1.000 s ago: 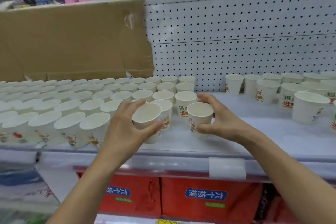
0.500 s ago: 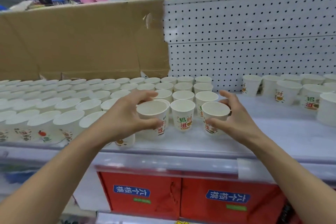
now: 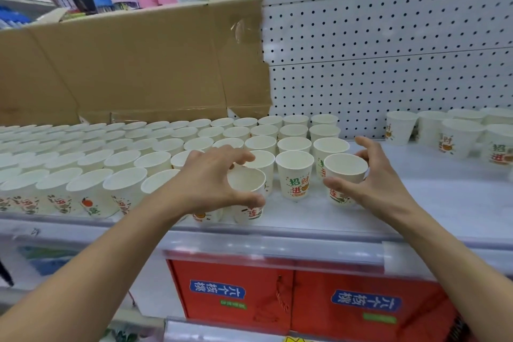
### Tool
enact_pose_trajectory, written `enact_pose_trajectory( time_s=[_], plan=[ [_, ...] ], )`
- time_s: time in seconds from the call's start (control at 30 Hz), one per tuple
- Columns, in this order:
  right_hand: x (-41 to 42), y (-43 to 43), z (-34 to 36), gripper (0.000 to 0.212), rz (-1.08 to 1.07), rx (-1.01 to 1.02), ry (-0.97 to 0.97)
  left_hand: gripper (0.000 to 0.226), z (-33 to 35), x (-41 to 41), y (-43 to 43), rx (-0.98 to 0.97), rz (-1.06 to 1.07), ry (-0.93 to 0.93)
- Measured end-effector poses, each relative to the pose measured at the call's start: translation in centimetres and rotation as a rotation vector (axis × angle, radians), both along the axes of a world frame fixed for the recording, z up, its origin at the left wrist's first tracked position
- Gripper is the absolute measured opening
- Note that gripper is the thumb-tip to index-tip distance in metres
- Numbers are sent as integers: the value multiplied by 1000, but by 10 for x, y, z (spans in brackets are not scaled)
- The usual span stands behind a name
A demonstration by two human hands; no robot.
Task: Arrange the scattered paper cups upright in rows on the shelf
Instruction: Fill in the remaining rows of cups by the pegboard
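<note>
Many white paper cups (image 3: 294, 175) with red and green print stand upright in rows on the white shelf (image 3: 444, 203), filling its left and middle. My left hand (image 3: 211, 180) curls round a cup (image 3: 245, 182) standing in the front row, thumb on its near wall and fingers at its far rim. My right hand (image 3: 372, 180) is cupped round another upright cup (image 3: 345, 172) at the right end of the rows, thumb on its left side, index finger lifted. A looser group of cups (image 3: 460, 136) stands at the far right.
A brown cardboard sheet (image 3: 138, 64) leans behind the rows on the left, with white pegboard (image 3: 388, 50) behind on the right. Bare shelf lies between the rows and the right-hand group. Red boxes (image 3: 305, 300) sit on the shelf below.
Both hands have set their cups down upright at the front right of the rows. The fingers have loosened and spread a little. The view has shifted slightly.
</note>
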State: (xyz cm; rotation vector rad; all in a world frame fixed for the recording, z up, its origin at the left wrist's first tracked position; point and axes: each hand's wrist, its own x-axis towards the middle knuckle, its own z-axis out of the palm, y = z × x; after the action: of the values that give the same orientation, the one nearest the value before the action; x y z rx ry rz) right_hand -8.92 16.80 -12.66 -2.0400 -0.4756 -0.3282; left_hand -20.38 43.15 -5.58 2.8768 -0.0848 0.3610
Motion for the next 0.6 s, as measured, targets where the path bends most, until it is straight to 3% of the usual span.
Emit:
enact_pose_trajectory(
  time_s=[0.07,0.2,0.3,0.5,0.6],
  plan=[
    [1,0,-1,97,2,1,2,73,-1,2,1,61,18,-29],
    [1,0,0,91,38,6,12,31,2,0,0,58,-41,-29],
    [2,0,0,90,82,6,14,14,4,-1,2,30,-89,12],
    [4,0,-1,92,147,7,46,13,7,-2,3,-11,-115,67],
    [-2,-4,3,103,179,-17,49,38,8,-6,1,15,-122,-15]
  ],
)
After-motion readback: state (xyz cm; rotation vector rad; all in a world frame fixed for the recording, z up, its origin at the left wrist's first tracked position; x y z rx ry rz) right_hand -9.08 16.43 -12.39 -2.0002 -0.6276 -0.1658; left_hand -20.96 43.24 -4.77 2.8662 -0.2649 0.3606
